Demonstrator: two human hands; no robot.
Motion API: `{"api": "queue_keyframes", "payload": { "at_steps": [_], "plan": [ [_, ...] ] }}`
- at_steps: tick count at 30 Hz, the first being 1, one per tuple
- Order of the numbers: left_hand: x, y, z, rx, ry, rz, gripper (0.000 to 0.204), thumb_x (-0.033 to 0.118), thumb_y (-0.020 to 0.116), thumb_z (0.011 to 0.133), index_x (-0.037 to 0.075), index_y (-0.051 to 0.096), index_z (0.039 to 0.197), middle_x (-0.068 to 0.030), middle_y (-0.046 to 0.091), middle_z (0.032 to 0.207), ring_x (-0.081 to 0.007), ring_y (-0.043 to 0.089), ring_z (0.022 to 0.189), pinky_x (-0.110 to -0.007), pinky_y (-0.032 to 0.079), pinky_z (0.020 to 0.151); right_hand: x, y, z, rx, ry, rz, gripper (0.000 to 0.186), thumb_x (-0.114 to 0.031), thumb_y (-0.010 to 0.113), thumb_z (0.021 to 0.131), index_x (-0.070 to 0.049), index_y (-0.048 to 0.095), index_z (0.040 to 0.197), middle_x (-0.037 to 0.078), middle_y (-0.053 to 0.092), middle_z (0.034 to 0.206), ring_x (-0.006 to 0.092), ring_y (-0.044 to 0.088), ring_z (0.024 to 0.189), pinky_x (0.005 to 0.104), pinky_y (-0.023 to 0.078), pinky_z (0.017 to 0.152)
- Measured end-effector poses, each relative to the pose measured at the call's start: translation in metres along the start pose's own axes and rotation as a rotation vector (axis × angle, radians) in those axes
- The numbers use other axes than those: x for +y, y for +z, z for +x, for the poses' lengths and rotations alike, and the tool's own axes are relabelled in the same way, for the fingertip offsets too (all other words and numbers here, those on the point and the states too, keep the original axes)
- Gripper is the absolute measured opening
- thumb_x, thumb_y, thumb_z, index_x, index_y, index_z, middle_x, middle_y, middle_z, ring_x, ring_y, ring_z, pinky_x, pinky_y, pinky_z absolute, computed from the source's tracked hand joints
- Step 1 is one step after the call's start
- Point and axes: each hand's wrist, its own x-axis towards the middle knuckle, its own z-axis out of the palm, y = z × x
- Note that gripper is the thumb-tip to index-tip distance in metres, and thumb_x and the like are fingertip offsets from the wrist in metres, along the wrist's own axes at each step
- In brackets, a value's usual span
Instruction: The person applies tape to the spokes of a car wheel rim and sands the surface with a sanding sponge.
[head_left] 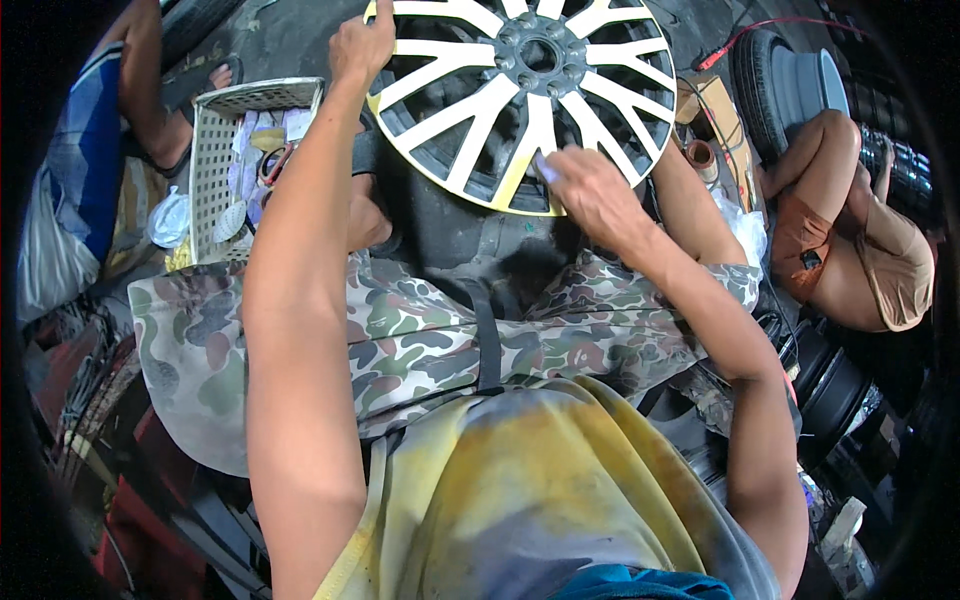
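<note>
A multi-spoke car wheel rim with white spoke faces, dark recesses and a dark hub stands in front of me, tilted between my knees. Yellow shows on its lower edge and on parts of the lower spokes. My left hand is closed on the wheel's upper left edge. On the near side, my right hand pinches a small lilac pad, perhaps abrasive paper. The pad rests against a lower spoke close to the edge. My curled fingers hide most of it.
A pale plastic basket with scissors and lilac scraps stands at the left. A person in blue shorts is beyond it. Another person in brown clothing sits at the right, near a tyre and a cardboard box.
</note>
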Motion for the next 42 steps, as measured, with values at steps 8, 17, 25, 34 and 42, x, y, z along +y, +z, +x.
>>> {"api": "queue_keyframes", "payload": {
  "at_steps": [8, 17, 25, 34, 42],
  "plan": [
    [0.004, -0.008, 0.000, 0.000, -0.027, 0.000, 0.068, 0.059, 0.044, 0.102, 0.000, 0.075, 0.110, -0.0349, 0.068, 0.110, -0.0537, 0.061, 0.115, -0.055, 0.047, 0.102, 0.000, -0.006, 0.013, -0.087, -0.094, -0.105, 0.016, -0.009, 0.062, 0.087, 0.000, 0.071, 0.097, 0.011, 0.062, 0.099, 0.0237, 0.062, 0.093, 0.0377, 0.051, 0.084],
    [0.009, 0.005, -0.001, 0.012, -0.100, -0.009, 0.071, 0.061, 0.046, 0.101, -0.003, 0.074, 0.112, -0.0359, 0.068, 0.111, -0.0526, 0.062, 0.115, -0.055, 0.048, 0.101, -0.006, -0.015, 0.019, -0.255, -0.087, -0.154, 0.011, -0.008, 0.061, 0.087, -0.002, 0.070, 0.088, 0.011, 0.064, 0.098, 0.0241, 0.063, 0.094, 0.0385, 0.050, 0.087],
    [0.001, 0.002, 0.002, -0.002, -0.054, -0.038, 0.072, 0.061, 0.045, 0.101, -0.005, 0.075, 0.108, -0.0358, 0.068, 0.111, -0.0538, 0.062, 0.114, -0.055, 0.049, 0.100, 0.001, -0.014, 0.017, -0.162, -0.095, -0.102, 0.013, -0.008, 0.059, 0.086, -0.002, 0.069, 0.091, 0.012, 0.063, 0.099, 0.0271, 0.063, 0.095, 0.0386, 0.051, 0.088],
    [0.011, 0.001, -0.003, -0.013, -0.099, -0.040, 0.073, 0.060, 0.046, 0.101, -0.007, 0.074, 0.106, -0.0358, 0.069, 0.108, -0.0526, 0.064, 0.112, -0.057, 0.049, 0.099, 0.006, 0.002, -0.002, -0.042, 0.008, 0.084, 0.022, -0.007, 0.060, 0.091, 0.000, 0.070, 0.109, 0.016, 0.066, 0.104, 0.0321, 0.065, 0.096, 0.0431, 0.055, 0.085],
    [0.003, 0.002, 0.005, 0.020, -0.086, 0.009, 0.071, 0.060, 0.045, 0.101, -0.003, 0.074, 0.111, -0.0362, 0.068, 0.112, -0.0525, 0.061, 0.116, -0.055, 0.048, 0.101, -0.032, 0.021, -0.030, -0.018, 0.203, 0.421, 0.032, -0.008, 0.066, 0.092, -0.002, 0.068, 0.123, 0.019, 0.065, 0.101, 0.0388, 0.065, 0.093, 0.0462, 0.054, 0.082]
  ]
}}
